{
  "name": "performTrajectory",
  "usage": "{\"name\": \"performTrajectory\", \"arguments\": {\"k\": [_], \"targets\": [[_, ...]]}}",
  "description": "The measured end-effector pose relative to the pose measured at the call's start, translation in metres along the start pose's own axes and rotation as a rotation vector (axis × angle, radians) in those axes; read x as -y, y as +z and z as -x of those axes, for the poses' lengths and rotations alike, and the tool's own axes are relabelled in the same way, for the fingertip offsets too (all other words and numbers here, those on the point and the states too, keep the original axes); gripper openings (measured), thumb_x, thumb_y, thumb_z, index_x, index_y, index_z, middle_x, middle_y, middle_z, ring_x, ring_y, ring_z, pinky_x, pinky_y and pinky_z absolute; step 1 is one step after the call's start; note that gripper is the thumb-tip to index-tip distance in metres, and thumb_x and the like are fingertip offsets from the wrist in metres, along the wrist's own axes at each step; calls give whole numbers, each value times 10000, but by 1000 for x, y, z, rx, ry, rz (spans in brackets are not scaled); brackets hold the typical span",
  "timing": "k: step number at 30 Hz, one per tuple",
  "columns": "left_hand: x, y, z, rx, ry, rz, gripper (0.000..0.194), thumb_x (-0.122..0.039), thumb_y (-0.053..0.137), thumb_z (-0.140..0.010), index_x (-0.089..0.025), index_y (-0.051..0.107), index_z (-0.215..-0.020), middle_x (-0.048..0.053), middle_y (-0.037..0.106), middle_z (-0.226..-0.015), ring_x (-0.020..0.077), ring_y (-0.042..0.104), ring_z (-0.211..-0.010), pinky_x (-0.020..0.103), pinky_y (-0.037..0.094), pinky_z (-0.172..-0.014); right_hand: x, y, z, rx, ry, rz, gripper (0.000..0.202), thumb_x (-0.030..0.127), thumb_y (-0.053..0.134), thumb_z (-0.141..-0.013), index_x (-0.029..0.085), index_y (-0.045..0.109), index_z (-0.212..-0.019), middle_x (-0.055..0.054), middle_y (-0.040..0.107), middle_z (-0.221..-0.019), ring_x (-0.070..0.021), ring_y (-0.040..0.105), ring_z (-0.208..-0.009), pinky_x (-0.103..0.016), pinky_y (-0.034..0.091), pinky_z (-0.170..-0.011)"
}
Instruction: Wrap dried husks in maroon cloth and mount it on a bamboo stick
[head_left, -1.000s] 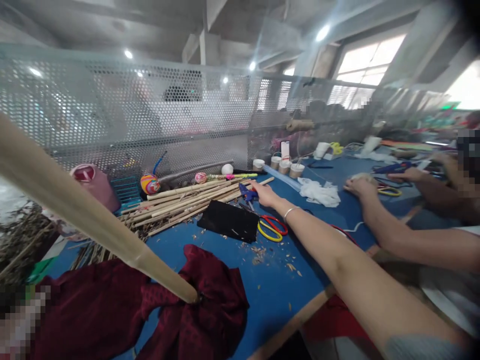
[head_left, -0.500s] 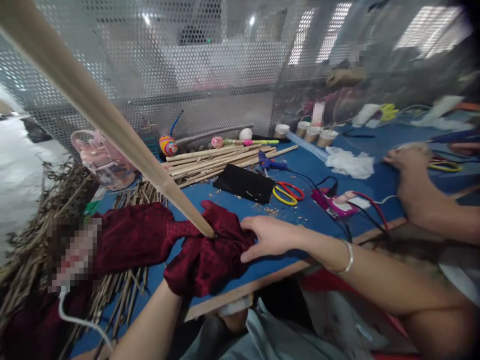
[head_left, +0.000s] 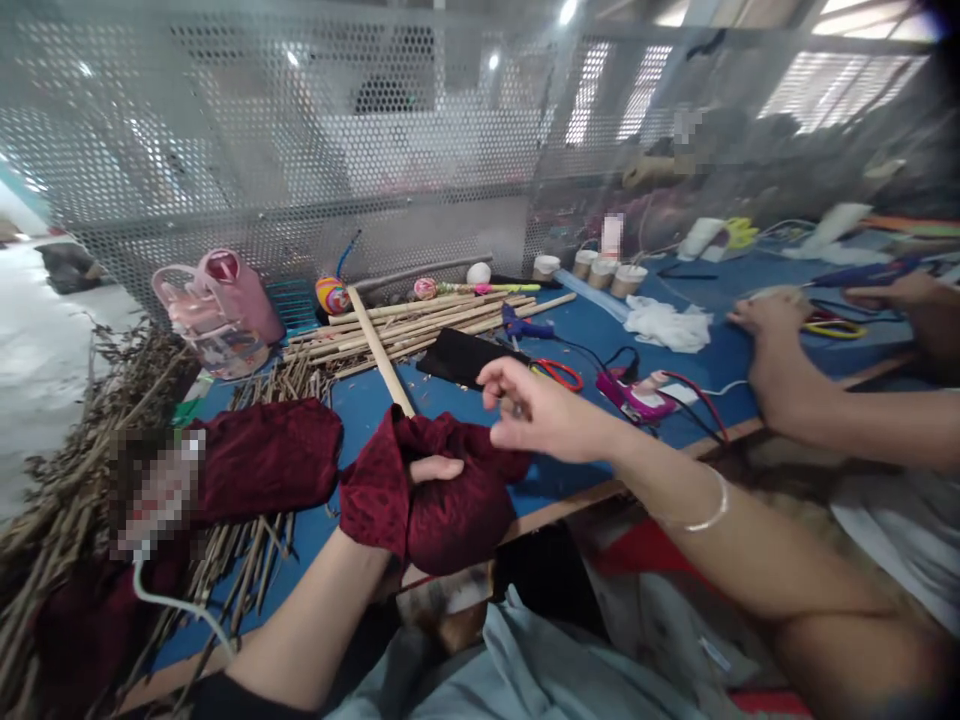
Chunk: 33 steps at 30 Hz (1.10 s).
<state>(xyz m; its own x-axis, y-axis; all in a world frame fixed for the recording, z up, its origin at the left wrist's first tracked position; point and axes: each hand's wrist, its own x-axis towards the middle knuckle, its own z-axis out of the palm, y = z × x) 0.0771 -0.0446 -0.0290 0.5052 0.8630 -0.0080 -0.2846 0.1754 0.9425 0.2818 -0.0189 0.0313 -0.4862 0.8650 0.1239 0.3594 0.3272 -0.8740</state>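
Observation:
A dark red patterned cloth [head_left: 461, 515] is bunched over my left hand [head_left: 436, 468], whose thumb shows pressed on its folds; the fingers are hidden beneath. From the cloth's far side a pale wooden stick [head_left: 382, 355] slants up and away; its near end is out of sight in the folds. Just right of the cloth hovers my right hand [head_left: 544, 410], fingers loosely curled with a gap to the thumb. A small dark spot shows among those fingers, too small to make out. More dark red cloth [head_left: 262, 460] lies at left, with a white-cabled device partly over it.
Several wooden sticks [head_left: 450, 322], a blue glue gun [head_left: 525, 325], black fabric [head_left: 461, 355] and red-handled scissors [head_left: 559, 374] lie beyond my hands. Dry twigs [head_left: 75, 470] and a pink bag [head_left: 214, 315] are at left. Another person's hand [head_left: 780, 310] works at right.
The wooden stick has swung down and away from the camera. My left hand has turned, showing its thumb over the cloth. My right hand has left the cloth and moved up.

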Motion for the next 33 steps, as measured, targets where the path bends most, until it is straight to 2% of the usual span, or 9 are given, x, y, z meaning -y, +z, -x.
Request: {"name": "performTrajectory", "arguments": {"k": [3,7,10,14,20,25,27,31,33], "targets": [[1,10,1,84,-21,125,333,-205,791,-627,-157,713,-947,52,735,-931,225,689,-856,367,520,-880,-15,12,12,188,-2,111,791,560,669,-763,179,352,-1380,-124,544,-1220,-114,556,-760,-261,467,-674],[6,20,9,91,-51,190,371,-223,791,-602,-163,705,-958,62,727,-953,237,683,-853,368,530,-844,-29,15,6,495,-159,-173,707,565,624,-803,166,435,-1355,-121,560,-1239,-162,591,-959,-272,479,-778],[11,20,14,63,-19,203,443,-270,796,-600,-182,698,-1023,62,713,-1040,241,673,-916,369,522,-876,-31,14,5,424,-312,-206,643,425,731,-761,209,510,-1324,-100,523,-1283,-145,593,-971,-258,470,-801],[18,14,18,164,-76,131,292,-312,809,-587,-156,725,-819,50,721,-794,219,676,-711,345,555,-717,-23,24,3,400,-418,-50,163,298,647,-846,149,709,-871,-45,639,-881,-129,603,-847,-253,459,-805],[25,14,26,208,-34,-24,316,-307,800,-629,-168,728,-904,59,731,-879,264,683,-867,401,522,-879,2,37,-3,537,-352,218,90,210,704,-777,142,696,-719,-7,670,-689,-107,594,-671,-211,424,-654],[14,31,22,147,-95,-145,120,-192,760,-633,-187,742,-751,16,726,-770,255,685,-801,378,549,-808,21,32,-12,640,-287,387,74,107,696,-698,153,670,-647,23,615,-599,-98,534,-581,-212,370,-569],[7,33,18,101,-84,-44,108,-182,747,-642,-193,747,-750,11,731,-795,245,685,-804,378,549,-832,23,25,-16,501,-326,275,41,125,685,-710,157,669,-731,18,628,-690,-103,542,-642,-215,385,-609],[-1,22,12,70,-18,38,167,-201,709,-708,-176,750,-867,53,734,-938,239,679,-923,391,497,-956,21,10,-4,-250,-236,112,206,353,612,-830,167,590,-744,25,530,-676,-106,469,-649,-231,357,-615],[1,15,11,63,10,2,164,-214,727,-694,-178,746,-853,46,732,-926,234,675,-943,375,482,-970,16,8,13,-271,-52,108,419,491,494,-892,167,527,-628,34,427,-568,-97,392,-562,-239,299,-545]]}}
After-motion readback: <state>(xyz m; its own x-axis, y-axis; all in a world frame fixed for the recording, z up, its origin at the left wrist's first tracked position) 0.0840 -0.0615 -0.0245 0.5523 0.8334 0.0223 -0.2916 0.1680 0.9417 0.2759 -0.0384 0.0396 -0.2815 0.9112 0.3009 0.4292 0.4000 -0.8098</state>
